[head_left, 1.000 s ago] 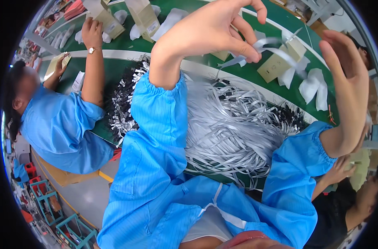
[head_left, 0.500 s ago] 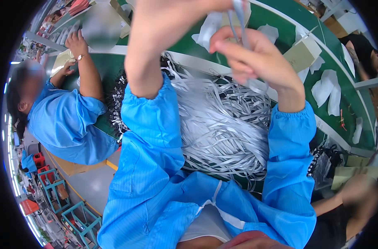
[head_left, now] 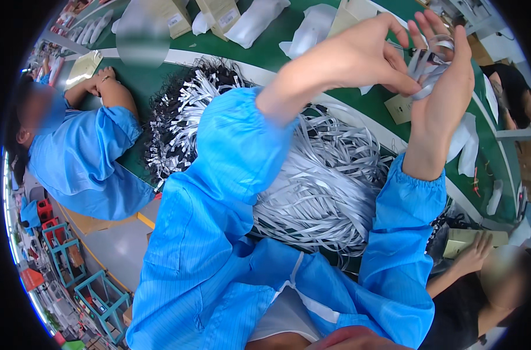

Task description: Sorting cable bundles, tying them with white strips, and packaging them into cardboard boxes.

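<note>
Left hand [head_left: 358, 58] and right hand [head_left: 446, 87] pinch a grey strap [head_left: 428, 64] together.

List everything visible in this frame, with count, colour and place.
Strap pile: one heap, grey-white, on the green table below the hands.
Black-tipped straps: one heap, left of the pile.
Coiled strap: one, grey-white, between both hands.
White bags: several, far table edge.
Cardboard boxes: a few, tan, top.
Co-workers: two, one in blue left, one lower right.
Left hand: pinching the coil.
Right hand: holding the coil.

Both arms raised; left hand [head_left: 358, 58] pinching, right hand [head_left: 446, 87] cupped.
</note>
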Tool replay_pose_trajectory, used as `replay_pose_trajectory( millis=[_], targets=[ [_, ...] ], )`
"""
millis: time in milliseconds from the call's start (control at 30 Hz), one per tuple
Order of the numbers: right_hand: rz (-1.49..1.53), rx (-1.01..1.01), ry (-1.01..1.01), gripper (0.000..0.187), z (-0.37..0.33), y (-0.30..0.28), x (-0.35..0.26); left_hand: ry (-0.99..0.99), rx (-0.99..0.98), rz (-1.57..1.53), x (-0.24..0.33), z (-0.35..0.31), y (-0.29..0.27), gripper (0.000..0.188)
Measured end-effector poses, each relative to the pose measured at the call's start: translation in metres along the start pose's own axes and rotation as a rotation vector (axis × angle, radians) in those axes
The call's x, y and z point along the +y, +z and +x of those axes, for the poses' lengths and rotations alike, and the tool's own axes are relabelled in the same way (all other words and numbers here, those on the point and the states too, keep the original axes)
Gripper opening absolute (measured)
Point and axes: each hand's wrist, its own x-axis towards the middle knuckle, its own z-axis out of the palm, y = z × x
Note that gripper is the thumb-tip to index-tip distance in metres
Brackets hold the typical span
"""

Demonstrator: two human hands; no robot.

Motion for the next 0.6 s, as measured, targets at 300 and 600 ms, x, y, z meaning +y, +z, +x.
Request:
replay_pose_trajectory(
  millis=[300, 600],
  targets=[
    [0.6, -0.683, 0.439, 0.032, 0.086, -0.103, 0.005, -0.053, 0.087, -0.007, 0.052, -0.017, -0.029, 0.061],
    [0.181, -0.408, 0.091, 0.022, 0.077, -0.073, 0.012, 0.184, 0.454, 0.226, -0.041, 0.022, -0.003, 0.133]
  ],
)
